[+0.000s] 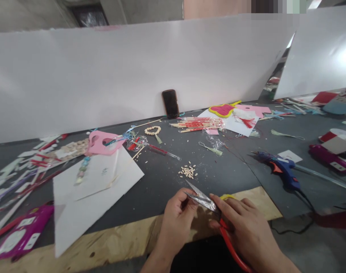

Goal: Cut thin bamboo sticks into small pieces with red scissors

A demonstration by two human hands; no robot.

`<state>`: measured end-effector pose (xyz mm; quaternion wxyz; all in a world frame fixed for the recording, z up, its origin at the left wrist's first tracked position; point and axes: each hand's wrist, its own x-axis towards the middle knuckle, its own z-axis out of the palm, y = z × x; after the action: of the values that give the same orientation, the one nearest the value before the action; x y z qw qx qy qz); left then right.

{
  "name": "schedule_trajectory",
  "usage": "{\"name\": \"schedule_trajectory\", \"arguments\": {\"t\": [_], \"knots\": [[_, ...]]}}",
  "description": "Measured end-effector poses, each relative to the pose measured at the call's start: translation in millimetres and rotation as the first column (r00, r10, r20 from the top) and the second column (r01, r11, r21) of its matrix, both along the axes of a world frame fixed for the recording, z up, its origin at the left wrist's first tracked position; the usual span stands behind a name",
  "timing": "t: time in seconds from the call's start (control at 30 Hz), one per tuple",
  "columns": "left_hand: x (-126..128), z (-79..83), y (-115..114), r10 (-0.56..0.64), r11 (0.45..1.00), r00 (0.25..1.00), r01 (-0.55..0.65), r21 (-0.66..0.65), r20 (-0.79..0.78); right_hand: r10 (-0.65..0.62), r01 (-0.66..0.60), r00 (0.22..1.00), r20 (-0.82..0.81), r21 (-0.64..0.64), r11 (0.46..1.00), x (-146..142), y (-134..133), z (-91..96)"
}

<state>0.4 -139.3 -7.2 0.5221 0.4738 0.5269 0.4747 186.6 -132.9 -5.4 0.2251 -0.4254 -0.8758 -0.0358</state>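
Right hand [242, 222] grips spread scissors [210, 204]. Left hand [178, 212] pinched by them (can't tell if it's holding anything). Pale bits [188, 171] piled just beyond on dark table [158, 182].

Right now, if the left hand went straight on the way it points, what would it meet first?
The left hand would likely meet the open scissors first; the small pale pieces lie beyond, though depth is unclear.
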Motion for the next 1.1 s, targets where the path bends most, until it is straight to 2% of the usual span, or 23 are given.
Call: {"name": "schedule_trajectory", "arguments": {"t": [0.43, 0.63, 0.87, 1.1], "knots": [[3, -1.0, 2, 0.021, 1.0, 1.0, -0.021, 0.02, 0.012, -0.007, 0.007, 1.0, -0.004, -0.04, 0.999, 3, 0, -3.9], [2, 0.5, 0, 0.012, 0.999, 1.0, -0.012, 0.038, 0.008, -0.02, 0.021, 1.0, 0.007, -0.071, 0.997, 3, -4, 0.4], [3, 5.0, 1, -0.027, 0.999, 1.0, 0.026, 0.045, 0.014, -0.026, 0.028, 0.999, 0.04, -0.038, 0.999, 1, -3, 6.5], [4, 7.0, -1, -0.029, 0.999, 0.998, 0.027, 0.033, 0.053, -0.022, 0.022, 0.999, -0.047, -0.008, 1.0, -1, 0, 6.9]]}}
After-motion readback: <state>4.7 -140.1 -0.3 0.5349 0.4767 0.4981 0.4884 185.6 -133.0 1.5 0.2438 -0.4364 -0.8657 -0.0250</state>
